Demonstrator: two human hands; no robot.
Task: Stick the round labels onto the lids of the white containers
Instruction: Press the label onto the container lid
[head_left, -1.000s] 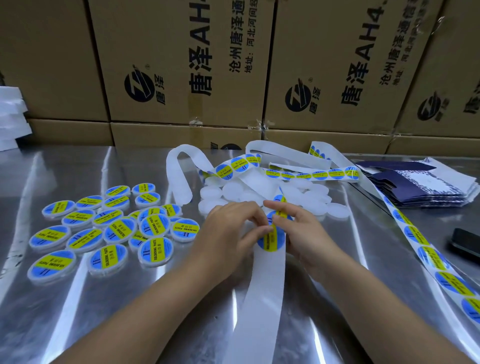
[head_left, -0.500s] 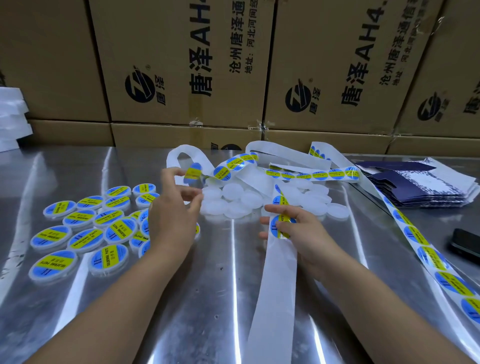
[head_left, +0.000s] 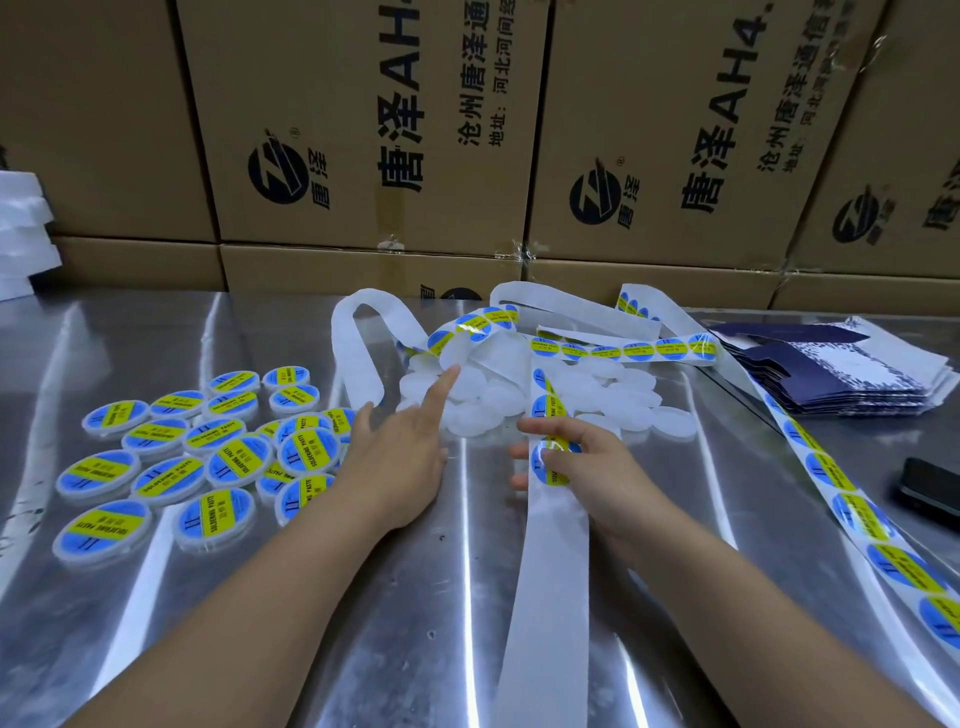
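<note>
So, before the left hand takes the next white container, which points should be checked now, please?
1. Left hand is free: ok, open and holds nothing.
2. Unlabelled white containers within reach: ok, index finger points at the pile.
3. Next round label ready: ok, right hand pinches it on the backing strip.
4. Label fully peeled: cannot tell.
5. Labelled containers kept apart: ok, grouped at left.
</note>
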